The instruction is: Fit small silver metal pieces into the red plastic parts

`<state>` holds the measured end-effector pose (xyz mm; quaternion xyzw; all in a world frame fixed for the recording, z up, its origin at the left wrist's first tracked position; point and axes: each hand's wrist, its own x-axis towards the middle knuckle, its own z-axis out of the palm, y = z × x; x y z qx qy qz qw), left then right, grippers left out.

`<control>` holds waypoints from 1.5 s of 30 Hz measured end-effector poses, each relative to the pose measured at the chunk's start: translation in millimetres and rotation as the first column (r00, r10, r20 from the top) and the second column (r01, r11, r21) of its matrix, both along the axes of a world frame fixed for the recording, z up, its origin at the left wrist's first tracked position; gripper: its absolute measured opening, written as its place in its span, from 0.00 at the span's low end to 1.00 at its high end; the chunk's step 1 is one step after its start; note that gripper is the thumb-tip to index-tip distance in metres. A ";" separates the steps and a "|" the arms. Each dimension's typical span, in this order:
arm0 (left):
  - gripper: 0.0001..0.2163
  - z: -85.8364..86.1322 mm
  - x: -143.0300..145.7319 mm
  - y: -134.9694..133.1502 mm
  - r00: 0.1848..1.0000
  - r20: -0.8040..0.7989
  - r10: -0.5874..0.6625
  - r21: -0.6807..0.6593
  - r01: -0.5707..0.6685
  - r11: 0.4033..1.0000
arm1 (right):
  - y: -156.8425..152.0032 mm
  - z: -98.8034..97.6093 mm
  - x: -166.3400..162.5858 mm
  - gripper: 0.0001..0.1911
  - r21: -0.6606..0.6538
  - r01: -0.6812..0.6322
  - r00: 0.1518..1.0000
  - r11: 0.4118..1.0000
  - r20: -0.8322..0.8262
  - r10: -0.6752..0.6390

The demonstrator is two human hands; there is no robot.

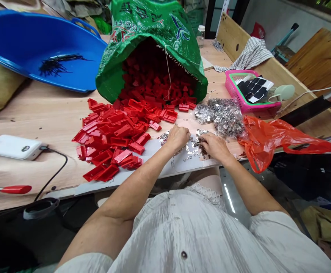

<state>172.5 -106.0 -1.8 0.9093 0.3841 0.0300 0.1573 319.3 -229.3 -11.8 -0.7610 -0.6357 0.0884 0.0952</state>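
Small shiny metal pieces [192, 149] lie scattered on a grey sheet [165, 167] at the table's front edge. My left hand [179, 135] is closed above their left side, fingertips turned down; whatever it may hold is hidden. At the right, my right hand [214, 145] has its fingers bent and pressed together against a small heap of the metal pieces [203, 137]; what is between them is too small to make out. A large pile of red plastic parts [116, 129] lies left of my hands, spilling from a green woven sack [154, 22].
Clear bags of metal pieces [228, 117] and a red plastic bag [267, 136] lie to the right. Behind them stands a pink basket [233, 89]. A blue basin [68, 41], a white power bank [14, 147] with a cable, and a red-handled tool [16, 189] are at left.
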 end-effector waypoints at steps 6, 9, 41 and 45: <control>0.14 0.8 -12.2 8.6 0.998 0.051 0.041 0.009 -0.041 0.999 | 1.9 -3.4 0.7 0.13 0.010 -0.005 1.000 1.000 -0.009 0.005; 0.12 0.2 -17.7 -4.3 0.993 0.117 0.007 -0.006 -0.007 1.000 | 1.3 -3.6 -0.5 0.13 0.038 -0.006 0.999 0.999 -0.036 0.007; 0.12 -11.5 -4.1 -36.3 0.982 0.018 -0.187 0.066 0.186 0.980 | 4.9 -4.3 11.1 0.09 0.106 -0.007 0.988 0.994 -0.152 0.023; 0.11 -13.7 -0.7 -34.9 0.987 0.035 -0.155 0.080 0.152 0.985 | -1.3 -4.1 13.6 0.09 0.099 -0.026 0.992 0.995 -0.122 0.038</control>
